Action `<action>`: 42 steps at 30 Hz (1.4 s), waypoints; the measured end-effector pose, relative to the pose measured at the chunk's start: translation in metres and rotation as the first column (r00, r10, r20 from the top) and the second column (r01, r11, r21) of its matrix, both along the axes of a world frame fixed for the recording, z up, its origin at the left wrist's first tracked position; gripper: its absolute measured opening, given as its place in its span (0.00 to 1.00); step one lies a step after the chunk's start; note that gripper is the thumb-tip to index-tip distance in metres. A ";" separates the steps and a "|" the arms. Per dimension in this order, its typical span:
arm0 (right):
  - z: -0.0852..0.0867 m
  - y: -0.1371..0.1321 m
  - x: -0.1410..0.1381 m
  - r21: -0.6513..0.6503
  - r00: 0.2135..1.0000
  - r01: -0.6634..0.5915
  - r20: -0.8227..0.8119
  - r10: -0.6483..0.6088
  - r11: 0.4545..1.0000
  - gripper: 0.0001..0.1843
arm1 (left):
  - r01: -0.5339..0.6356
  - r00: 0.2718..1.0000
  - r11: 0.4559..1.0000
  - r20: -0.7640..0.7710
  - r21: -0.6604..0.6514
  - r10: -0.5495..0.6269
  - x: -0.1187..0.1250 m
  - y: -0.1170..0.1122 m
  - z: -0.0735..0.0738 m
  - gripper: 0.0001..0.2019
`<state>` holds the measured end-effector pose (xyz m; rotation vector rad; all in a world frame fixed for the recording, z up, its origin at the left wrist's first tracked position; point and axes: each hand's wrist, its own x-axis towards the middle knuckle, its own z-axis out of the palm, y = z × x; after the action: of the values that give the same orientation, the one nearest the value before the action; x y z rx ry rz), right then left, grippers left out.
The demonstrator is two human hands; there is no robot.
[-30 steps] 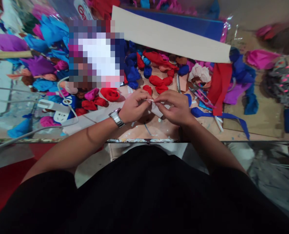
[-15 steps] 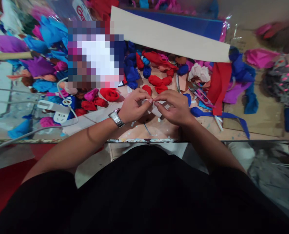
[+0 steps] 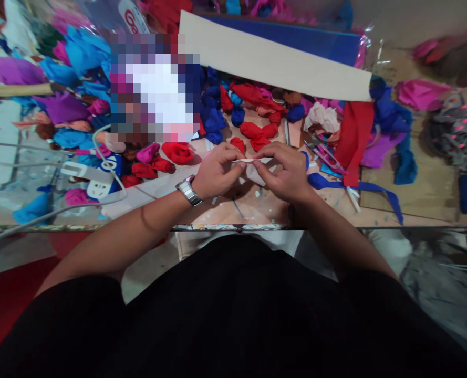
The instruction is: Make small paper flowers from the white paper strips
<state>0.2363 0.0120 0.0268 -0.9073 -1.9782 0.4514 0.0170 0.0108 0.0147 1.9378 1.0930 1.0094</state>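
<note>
My left hand, with a metal watch on its wrist, and my right hand meet over the near middle of the table. Both pinch the same small piece of white paper between thumb and fingers. The paper is held just above the tabletop, and most of it is hidden by my fingers. Small red crepe paper buds lie just beyond my hands, with blue ones to their left.
A long cardboard sheet with a blue sheet behind it spans the back. Scissors, red paper and blue strips lie at right. A white power strip with cables sits at left among piles of coloured paper flowers.
My fingers have shifted on the white paper: the right hand's fingertips moved slightly up and left toward the left hand, closing the pinch. The arms stayed in place.
</note>
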 end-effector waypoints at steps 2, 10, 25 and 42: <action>0.000 0.000 0.000 -0.013 1.000 -0.006 -0.012 0.006 1.000 0.07 | -0.011 1.000 1.000 0.000 -0.013 0.011 0.000 0.000 0.000 0.12; -0.003 0.001 0.002 -0.013 0.998 -0.069 -0.009 0.069 0.998 0.05 | 0.013 1.000 0.999 0.014 -0.032 -0.012 0.002 0.001 0.000 0.11; 0.000 0.001 0.000 -0.089 0.996 -0.038 -0.088 0.030 0.995 0.08 | 0.024 1.000 1.000 0.016 -0.002 -0.024 0.002 0.002 0.001 0.07; 0.001 0.000 0.000 -0.079 0.995 -0.080 -0.073 0.074 0.994 0.07 | 0.071 0.997 0.997 0.031 0.004 -0.071 0.002 0.000 0.005 0.17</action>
<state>0.2368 0.0124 0.0279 -0.8558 -1.9475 0.6041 0.0188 0.0106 0.0193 1.9429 0.9990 0.9990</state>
